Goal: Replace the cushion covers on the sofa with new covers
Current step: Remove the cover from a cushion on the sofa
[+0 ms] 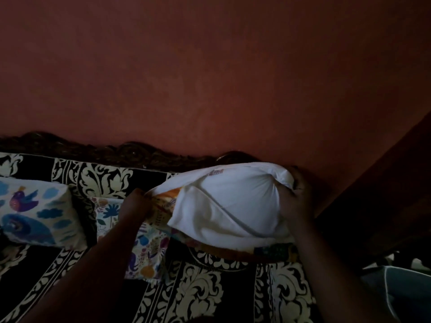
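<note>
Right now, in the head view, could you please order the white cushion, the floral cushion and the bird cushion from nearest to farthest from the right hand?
1. White cushion, gripped by the right hand.
2. Floral cushion, centre sofa.
3. Bird cushion, far left.

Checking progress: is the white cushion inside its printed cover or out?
Mostly out: white cushion bulges bare; the printed cover, gripped by left hand, wraps only its lower edge.

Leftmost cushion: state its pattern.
Cushion: white, with blue birds and splotches; head view.

Both hands, left hand (136, 206) and right hand (295, 197), apparently grip a white cushion (224, 203) above the sofa (205, 287)
</note>
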`<state>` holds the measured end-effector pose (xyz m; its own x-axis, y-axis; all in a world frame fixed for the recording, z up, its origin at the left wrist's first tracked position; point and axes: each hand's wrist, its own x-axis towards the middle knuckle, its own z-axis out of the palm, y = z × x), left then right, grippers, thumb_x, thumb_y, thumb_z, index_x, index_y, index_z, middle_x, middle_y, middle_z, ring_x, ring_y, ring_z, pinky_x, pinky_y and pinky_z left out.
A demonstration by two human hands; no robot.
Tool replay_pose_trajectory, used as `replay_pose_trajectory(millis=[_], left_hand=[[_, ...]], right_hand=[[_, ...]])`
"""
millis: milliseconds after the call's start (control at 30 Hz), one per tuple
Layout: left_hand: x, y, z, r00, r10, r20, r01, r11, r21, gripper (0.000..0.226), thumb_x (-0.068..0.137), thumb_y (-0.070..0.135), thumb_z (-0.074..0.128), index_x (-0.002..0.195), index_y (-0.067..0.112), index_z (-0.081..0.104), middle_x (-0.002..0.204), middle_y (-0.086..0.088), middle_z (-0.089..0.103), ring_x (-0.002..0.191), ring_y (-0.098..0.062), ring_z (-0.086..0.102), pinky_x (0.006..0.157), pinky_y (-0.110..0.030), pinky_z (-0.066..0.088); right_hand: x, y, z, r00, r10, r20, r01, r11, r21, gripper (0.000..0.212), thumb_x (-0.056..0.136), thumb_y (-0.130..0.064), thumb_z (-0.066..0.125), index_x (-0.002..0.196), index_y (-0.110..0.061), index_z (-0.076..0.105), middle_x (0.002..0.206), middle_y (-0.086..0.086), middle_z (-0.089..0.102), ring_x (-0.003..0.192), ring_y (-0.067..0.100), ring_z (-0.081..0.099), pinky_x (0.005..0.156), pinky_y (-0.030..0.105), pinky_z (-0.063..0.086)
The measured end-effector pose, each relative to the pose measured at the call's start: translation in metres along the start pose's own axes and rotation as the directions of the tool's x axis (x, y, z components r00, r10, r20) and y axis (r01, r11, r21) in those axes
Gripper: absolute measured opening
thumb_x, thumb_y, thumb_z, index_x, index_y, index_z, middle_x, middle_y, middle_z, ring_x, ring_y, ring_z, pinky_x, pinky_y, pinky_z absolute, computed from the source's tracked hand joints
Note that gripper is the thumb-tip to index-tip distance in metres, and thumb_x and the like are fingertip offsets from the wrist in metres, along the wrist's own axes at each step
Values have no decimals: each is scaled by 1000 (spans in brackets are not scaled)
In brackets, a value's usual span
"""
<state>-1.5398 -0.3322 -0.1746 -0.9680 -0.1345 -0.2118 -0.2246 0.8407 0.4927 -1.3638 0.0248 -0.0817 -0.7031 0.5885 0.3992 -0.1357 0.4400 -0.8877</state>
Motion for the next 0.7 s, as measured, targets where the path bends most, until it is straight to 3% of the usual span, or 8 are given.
replay_pose_trajectory(millis=[100, 167, 267, 333, 433, 533, 633, 700], left_hand=[[1, 10, 1, 993, 98, -67, -91, 991, 95, 45, 90, 54, 47, 114, 19, 60, 113, -15, 67, 102, -39, 63, 85, -49, 53], [-13, 40, -4, 929, 346, -133, -360, 928, -98, 66, 87, 78, 43, 118, 23, 61, 115, -6, 67, 106, -27, 65, 87, -47, 55], [-71, 113, -15, 630, 776, -35, -710, 558, -429, 65, 83, 46, 80, 138, 27, 52, 132, 7, 59, 124, 0, 56, 103, -23, 46], [-100, 147, -10, 503, 861, 71, -808, 498, -316, 75, 75, 47, 87, 139, 29, 52, 132, 9, 61, 122, -4, 57, 102, -25, 45], [-106, 162, 10, 687, 725, 49, -695, 676, -248, 48, 83, 47, 80, 118, 19, 61, 109, 4, 67, 99, -12, 62, 81, -28, 43], [-104, 155, 15, 697, 710, -100, -679, 609, -411, 36, 85, 40, 78, 114, 21, 68, 108, 8, 72, 102, -12, 67, 88, -27, 50], [-91, 139, 7, 782, 599, -172, -565, 566, -600, 22, 88, 34, 76, 108, 28, 71, 103, 14, 73, 100, -7, 69, 89, -23, 52], [-82, 131, -1, 828, 531, -182, -504, 561, -657, 19, 90, 33, 73, 105, 23, 72, 100, 7, 75, 97, -9, 69, 86, -30, 54]], right_hand=[[-1, -2, 6, 998, 24, 53, -20, 998, -64, 22, 86, -27, 72, 102, -41, 67, 96, -30, 68, 98, -6, 64, 86, 18, 47], [0, -7, 12, 990, -5, 143, 16, 997, -76, 18, 90, -18, 74, 104, -28, 70, 92, -32, 65, 94, -17, 59, 81, 6, 41], [-2, -16, 32, 954, -114, 277, 137, 988, -67, 17, 91, -15, 71, 108, -12, 71, 98, -24, 65, 96, -18, 59, 83, 4, 41], [-3, -18, 46, 949, -123, 290, 145, 988, -57, 16, 90, -18, 71, 106, -14, 71, 96, -21, 66, 94, -15, 61, 82, 5, 42], [4, -18, 53, 967, -35, 252, 48, 998, -45, 20, 90, -23, 76, 108, -24, 67, 101, -24, 64, 96, -17, 59, 83, 3, 41], [9, -13, 37, 923, 28, 384, -29, 1000, -4, 54, 83, -48, 78, 129, -28, 57, 124, -19, 61, 112, -11, 56, 95, 14, 46], [0, 12, 8, 813, 245, 529, -104, 954, -281, 103, 64, -85, 66, 149, -35, 37, 145, -10, 49, 128, 8, 50, 103, 31, 45], [-7, 33, -8, 772, 369, 517, -95, 872, -481, 114, 58, -92, 61, 152, -35, 32, 148, -5, 49, 131, 18, 50, 106, 40, 45]])
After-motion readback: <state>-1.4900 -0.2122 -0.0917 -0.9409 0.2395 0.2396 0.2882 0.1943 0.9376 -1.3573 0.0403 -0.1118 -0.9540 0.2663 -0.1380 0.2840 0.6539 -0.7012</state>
